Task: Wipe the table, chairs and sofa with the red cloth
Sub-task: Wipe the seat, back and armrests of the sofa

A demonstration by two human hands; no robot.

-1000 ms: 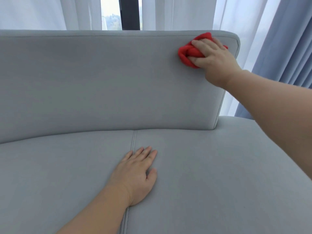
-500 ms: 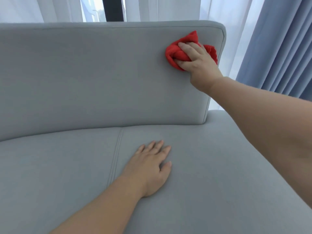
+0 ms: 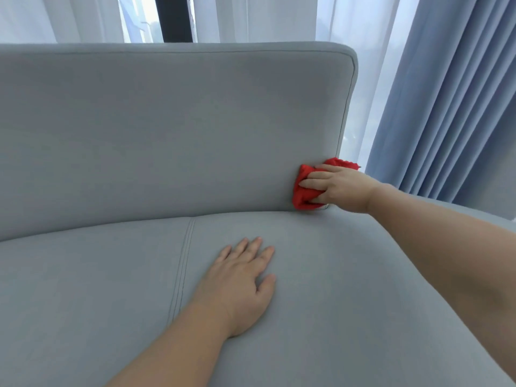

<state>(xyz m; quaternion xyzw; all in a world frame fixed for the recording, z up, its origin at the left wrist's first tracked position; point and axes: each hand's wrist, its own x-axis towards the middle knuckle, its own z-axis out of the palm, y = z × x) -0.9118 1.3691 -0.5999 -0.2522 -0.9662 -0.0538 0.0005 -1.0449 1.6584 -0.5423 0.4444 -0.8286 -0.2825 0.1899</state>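
Observation:
The grey sofa (image 3: 167,141) fills the view, its backrest upright and its seat below. My right hand (image 3: 339,187) grips the bunched red cloth (image 3: 303,191) and presses it against the lower right corner of the backrest, just above the seat. My left hand (image 3: 240,283) lies flat on the seat cushion with straight fingers, a little right of the stitched seam (image 3: 181,263). No table or chairs are in view.
Behind the sofa hang white sheer curtains (image 3: 265,18) over a window with a dark frame (image 3: 174,18). Blue-grey drapes (image 3: 446,93) hang at the right, close to the sofa's right end.
My right hand has drawn the red cloth down the right side of the backrest, from the top corner to the bottom corner. The left hand stayed flat on the seat.

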